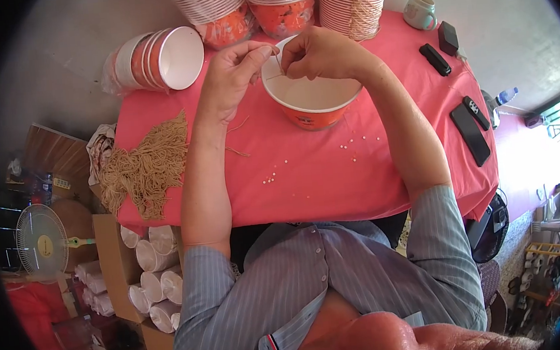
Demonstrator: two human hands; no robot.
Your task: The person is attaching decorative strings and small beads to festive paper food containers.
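One deep paper bucket (318, 118) stands on the red cloth (308, 196), at the far middle of the table, right under the person's hands. Its long axis is upright; the round mouth faces up, and from above I can see into the plain white inside. The wall is orange with a small dark printed figure on the side towards the person, and the rim is white and rolled.

A thin strand (280, 63) slants steeply over the left part of the mouth, running from the left fingertips down to the right ones. The left hand (236, 73) has thumb and forefinger pressed together on its upper end. The right hand (326, 53) is curled over the rim, fingertips bunched in a tight pinch on the lower end.

To the left lies a frayed heap of tan cords (147, 162). Small white beads (270, 178) are scattered nearer the person.
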